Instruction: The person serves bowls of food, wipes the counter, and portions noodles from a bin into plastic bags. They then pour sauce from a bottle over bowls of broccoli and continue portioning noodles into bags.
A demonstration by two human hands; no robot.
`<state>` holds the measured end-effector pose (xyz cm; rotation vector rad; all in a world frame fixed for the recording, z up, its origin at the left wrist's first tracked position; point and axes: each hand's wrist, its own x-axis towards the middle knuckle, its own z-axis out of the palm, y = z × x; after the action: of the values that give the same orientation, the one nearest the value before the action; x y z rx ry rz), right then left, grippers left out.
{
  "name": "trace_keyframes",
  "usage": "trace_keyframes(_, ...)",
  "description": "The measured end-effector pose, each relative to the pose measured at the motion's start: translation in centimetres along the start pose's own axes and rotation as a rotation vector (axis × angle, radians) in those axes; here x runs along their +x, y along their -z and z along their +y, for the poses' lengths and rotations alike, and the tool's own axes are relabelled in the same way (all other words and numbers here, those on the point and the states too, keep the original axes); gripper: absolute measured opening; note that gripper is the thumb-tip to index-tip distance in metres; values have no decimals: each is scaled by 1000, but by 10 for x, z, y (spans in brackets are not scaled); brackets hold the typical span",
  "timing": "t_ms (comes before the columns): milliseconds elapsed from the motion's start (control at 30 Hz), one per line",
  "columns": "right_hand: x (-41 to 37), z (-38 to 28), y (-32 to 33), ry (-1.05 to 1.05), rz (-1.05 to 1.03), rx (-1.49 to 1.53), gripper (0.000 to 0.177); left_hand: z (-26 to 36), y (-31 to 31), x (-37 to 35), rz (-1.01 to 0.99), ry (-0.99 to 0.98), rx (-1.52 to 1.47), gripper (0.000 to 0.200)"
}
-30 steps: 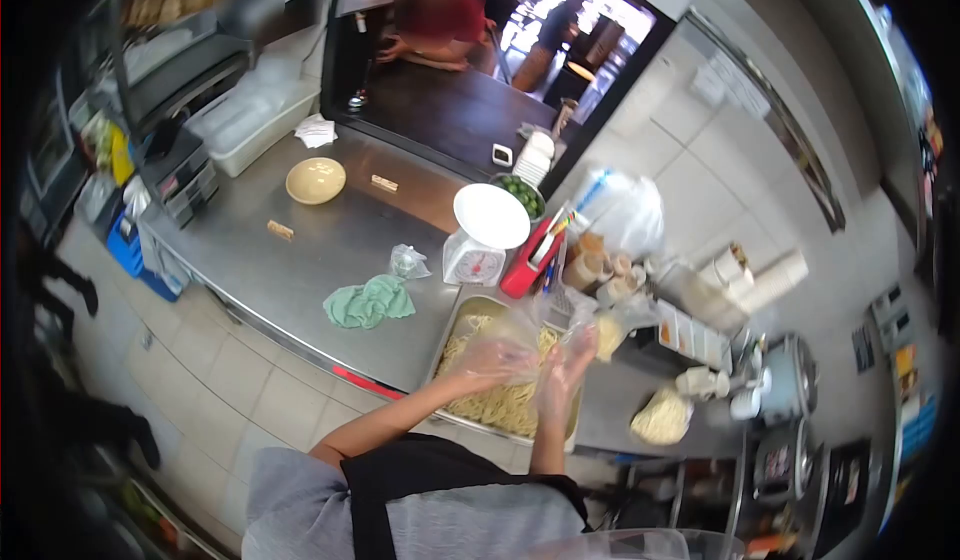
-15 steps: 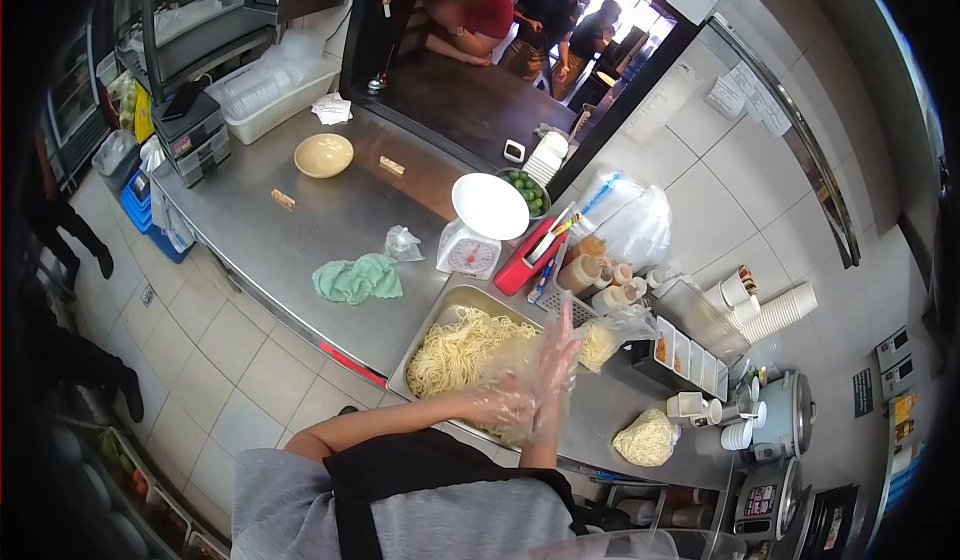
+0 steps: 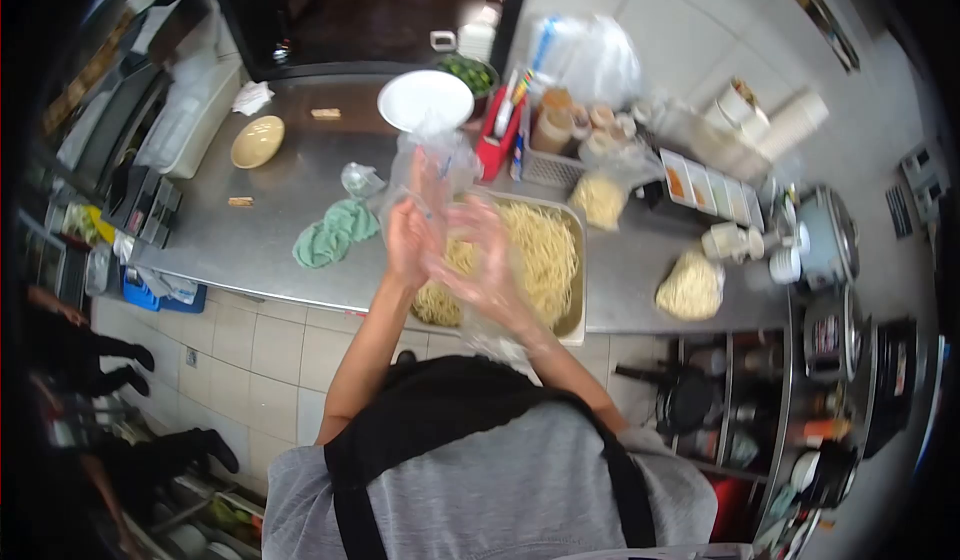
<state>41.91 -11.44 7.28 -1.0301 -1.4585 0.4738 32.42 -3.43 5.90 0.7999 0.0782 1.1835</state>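
Observation:
My left hand point(image 3: 408, 245) points away from me over the left end of the noodle tray. Its fingers reach up, stretched out, into loose, crinkled clear plastic point(image 3: 452, 160) that hangs in front of the scale. Close by on its right, my right hand point(image 3: 485, 260) is in a clear plastic glove; it is blurred, with thumb and fingers apart and the thumb near the left wrist. Beneath both hands, a metal tray point(image 3: 577, 290) holds yellow noodles point(image 3: 540, 250). The scale's round white pan point(image 3: 425, 100) shows behind the plastic, its dial mostly hidden.
On the left counter are a green cloth point(image 3: 335, 232), a tan bowl point(image 3: 258, 142) and a small clear bag point(image 3: 361, 179). Bagged noodles point(image 3: 690, 287) lie right of the tray, below a topping container point(image 3: 710, 190). A red holder point(image 3: 499, 130) stands beside sauce bottles point(image 3: 553, 125).
My view has turned, and the tray sits more centrally. Both hands have shifted left and farther forward; the left now points forward in loose plastic, with the right beside its wrist.

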Motion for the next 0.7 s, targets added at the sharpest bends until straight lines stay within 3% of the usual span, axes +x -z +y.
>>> trace_keyframes(100, 5, 25, -22, -154, 61, 211, 63, 8, -10, -14, -8, 219, -195, 66)
trace_keyframes(133, 9, 32, -23, -164, 45, 235, 59, 3, -3, -15, 74, 213, -202, 69)
trace_keyframes(233, -2, 16, -26, -172, -163, 452, 53, -11, 13, -5, -65, 115, -262, 70)
trace_keyframes(300, -18, 7, -26, -210, -366, 546, 52, -9, 24, 11, -62, 110, -13, 72)
trace_keyframes(333, -25, 6, -23, -210, -426, 406, 50, -6, 23, 15, -58, 105, 112, 73)
trace_keyframes(433, -30, 0, 5, -377, -390, 341, 45, 26, 6, 24, 78, 117, 271, 75)
trace_keyframes(467, -28, 3, 22, -418, -377, 266, 50, 36, 11, 24, 16, 179, 395, 83)
trace_keyframes(500, -26, 9, 42, -460, -363, 190, 54, 41, 24, 23, -177, 201, 699, 89)
trace_keyframes(567, -30, 25, 76, -204, -306, -387, 62, 41, 49, 19, -580, 247, 1294, 101)
trace_keyframes(600, -35, 28, 80, -308, -387, -638, 64, 39, 39, 9, -649, 489, 1424, 95)
trace_keyframes(633, -39, 30, 83, -408, -467, -892, 65, -5, 87, -1, -789, 212, 1557, 93)
trace_keyframes(700, -49, 42, 79, -518, -514, -1155, 66, -52, 94, -21, -747, 162, 1833, 85)
